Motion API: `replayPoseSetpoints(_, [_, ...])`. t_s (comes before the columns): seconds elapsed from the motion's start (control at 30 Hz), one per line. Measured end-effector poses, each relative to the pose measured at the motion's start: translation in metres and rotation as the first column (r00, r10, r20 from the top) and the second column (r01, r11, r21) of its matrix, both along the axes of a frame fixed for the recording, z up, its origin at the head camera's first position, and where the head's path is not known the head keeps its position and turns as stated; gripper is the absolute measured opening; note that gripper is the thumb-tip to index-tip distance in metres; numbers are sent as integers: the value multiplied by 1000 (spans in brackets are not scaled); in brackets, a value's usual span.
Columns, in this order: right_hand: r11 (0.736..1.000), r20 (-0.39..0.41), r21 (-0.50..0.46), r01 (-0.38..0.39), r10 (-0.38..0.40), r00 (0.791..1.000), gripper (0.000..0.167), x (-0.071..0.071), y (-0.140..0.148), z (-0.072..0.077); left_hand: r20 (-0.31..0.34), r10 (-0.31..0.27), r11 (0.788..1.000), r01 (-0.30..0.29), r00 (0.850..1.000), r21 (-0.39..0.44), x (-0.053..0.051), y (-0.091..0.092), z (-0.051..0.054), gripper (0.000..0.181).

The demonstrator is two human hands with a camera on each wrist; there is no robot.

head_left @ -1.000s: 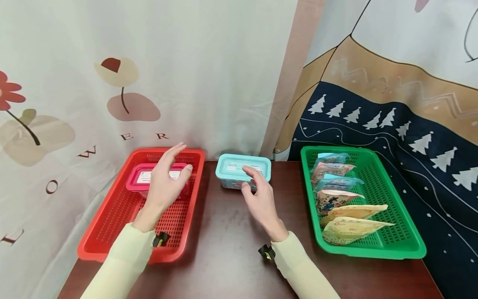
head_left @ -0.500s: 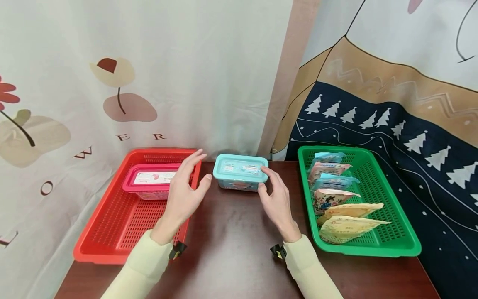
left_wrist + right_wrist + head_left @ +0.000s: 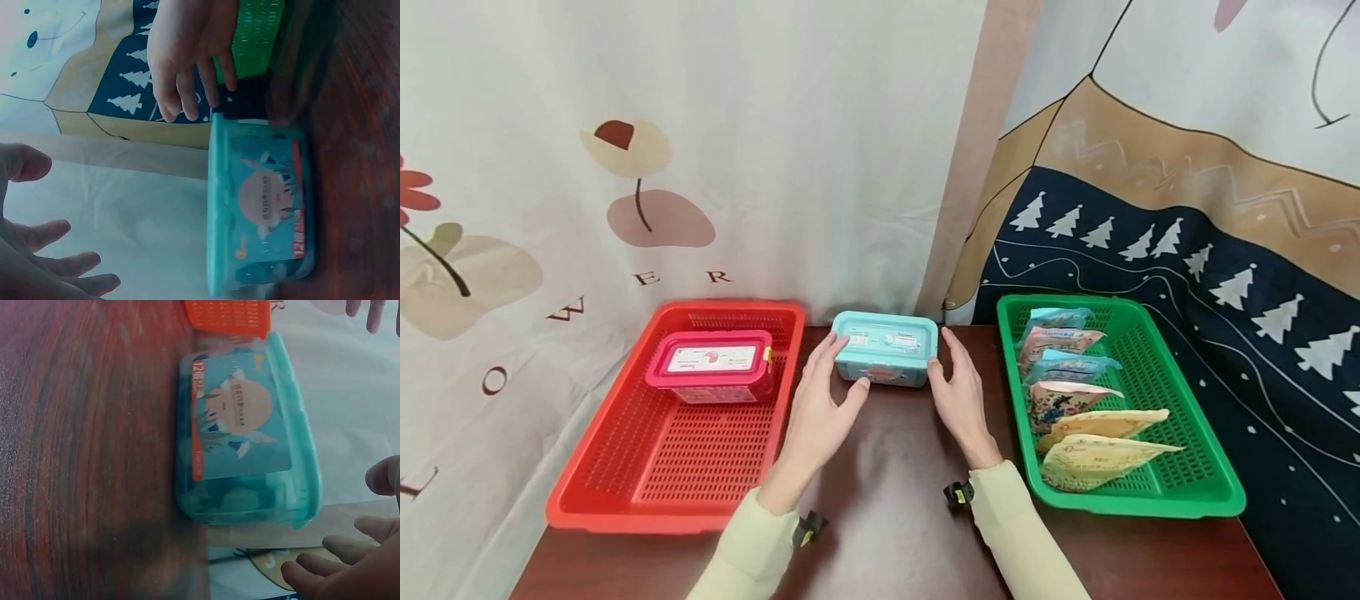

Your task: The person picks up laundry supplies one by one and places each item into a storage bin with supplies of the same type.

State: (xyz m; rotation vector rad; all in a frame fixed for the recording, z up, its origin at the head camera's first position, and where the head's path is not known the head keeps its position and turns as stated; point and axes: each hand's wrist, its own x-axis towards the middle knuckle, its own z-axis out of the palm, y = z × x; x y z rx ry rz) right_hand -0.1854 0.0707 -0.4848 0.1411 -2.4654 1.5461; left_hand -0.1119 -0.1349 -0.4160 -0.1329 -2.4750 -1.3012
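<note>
A teal lidded plastic box (image 3: 886,348) with a printed front label stands on the dark wooden table, lid on. My left hand (image 3: 822,410) is at its left end, fingers spread and reaching forward, thumb near the front left corner. At the opposite end is my right hand (image 3: 958,398), fingers loosely extended, thumb by the front right corner. Both wrist views show the box (image 3: 259,206) upright, with a gap between it and the fingers of the left hand (image 3: 47,244) and the right hand (image 3: 356,550). Neither hand grips anything.
On the left, a red basket (image 3: 580,467) holds a pink lidded box (image 3: 711,367). On the right, a green basket (image 3: 1206,442) holds several upright packets (image 3: 1075,367) in a row. A printed curtain (image 3: 820,167) hangs behind the table's (image 3: 880,533) back edge.
My left hand has moved right, from over the red basket to the teal box's left end. My right hand has shifted from the box's front to its right end. The box has hardly moved.
</note>
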Motion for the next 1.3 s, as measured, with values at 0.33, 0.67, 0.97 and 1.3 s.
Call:
replayPoseSetpoints(0.33, [988, 167, -154, -18, 44, 985, 62, -21, -8, -12, 26, 39, 999, -39, 999, -7, -2, 4, -20, 70])
replayPoseSetpoints(0.67, [997, 199, -79, -2, 18, 980, 59, -29, -15, -17, -65, 36, 994, -29, 997, 103, -6, 11, -36, 64])
replayPoseSetpoints(0.97, [998, 194, -69, 7, 7, 981, 58, -28, -10, -13, -73, 58, 990, -48, 996, 136, -8, 12, -52, 61])
replayPoseSetpoints(1.3, [998, 207, -54, -24, 34, 978, 58, -12, 5, -13, -83, 71, 983, -56, 994, 176, -13, 11, -59, 65])
